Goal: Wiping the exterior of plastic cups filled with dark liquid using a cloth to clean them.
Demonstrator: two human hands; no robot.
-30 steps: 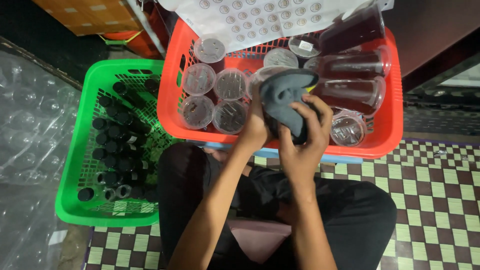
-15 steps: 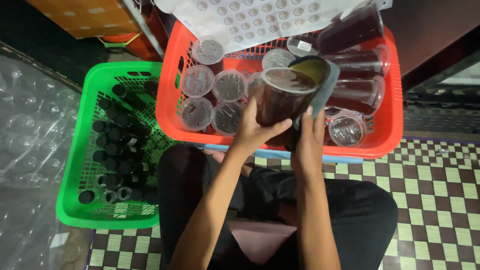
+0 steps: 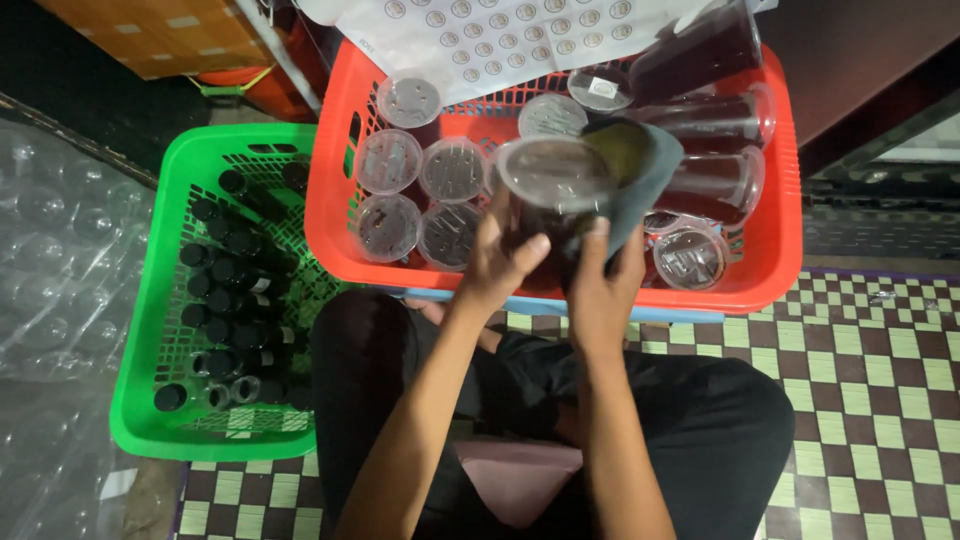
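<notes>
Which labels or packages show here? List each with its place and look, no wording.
White sheet of small round stickers: draped over the red plastic basket's far edge, stickers in rows.
Round white label: on a clear lid at the basket's back.
Clear lidded cup of dark liquid: held in left hand and right hand, no label visible.
Small dark bottles: in the green plastic basket, labels too small to tell.

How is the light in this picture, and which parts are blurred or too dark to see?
Head view: light falls brightly on the red basket and green basket; the lidded cup in both hands is slightly motion-blurred; glare spots the plastic sheet; the top corners sink into darkness.
</notes>
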